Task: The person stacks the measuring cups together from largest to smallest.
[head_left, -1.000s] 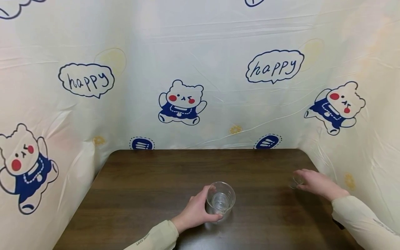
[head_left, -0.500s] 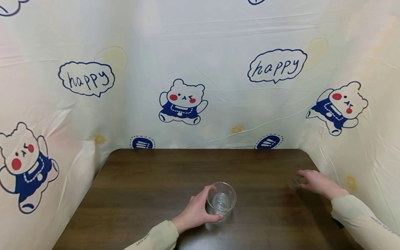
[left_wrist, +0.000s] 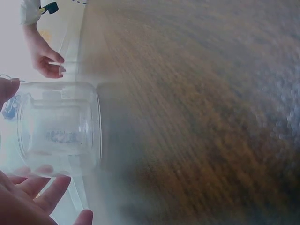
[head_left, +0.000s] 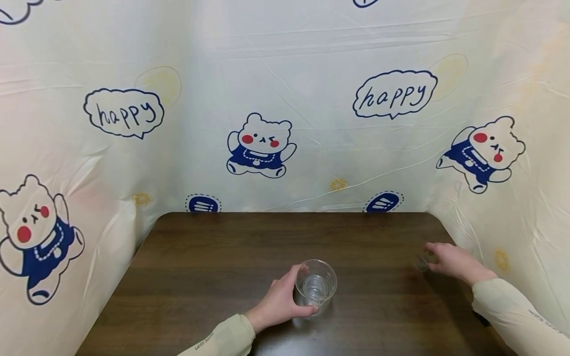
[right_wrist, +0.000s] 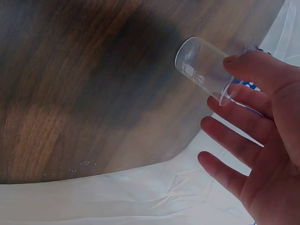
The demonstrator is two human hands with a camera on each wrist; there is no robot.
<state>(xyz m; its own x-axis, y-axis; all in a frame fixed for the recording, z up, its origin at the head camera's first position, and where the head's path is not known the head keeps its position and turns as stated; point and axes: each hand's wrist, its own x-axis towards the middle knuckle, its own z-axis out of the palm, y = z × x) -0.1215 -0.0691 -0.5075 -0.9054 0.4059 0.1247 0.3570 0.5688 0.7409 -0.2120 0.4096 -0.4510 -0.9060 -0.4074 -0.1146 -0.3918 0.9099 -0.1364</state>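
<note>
My left hand (head_left: 280,296) grips the side of a large clear glass beaker (head_left: 327,296) standing upright near the middle of the brown wooden table. Inside it a smaller glass (left_wrist: 56,124) shows through the wall, nested within. At the table's right side my right hand (head_left: 458,262) holds a small clear beaker (right_wrist: 199,70) near its rim, thumb on one side and fingers on the other. White printed marks show on that beaker's wall. The ring finger and little finger (right_wrist: 218,168) spread apart, off the glass.
A wooden table (head_left: 213,247) fills the lower part of the head view, its back corners rounded. A pale curtain (head_left: 267,74) printed with bears and the word "happy" hangs behind it and along both sides.
My right hand has drawn back slightly to the right at the small beaker, then stays nearly still. The left hand and the large beaker keep their place.
</note>
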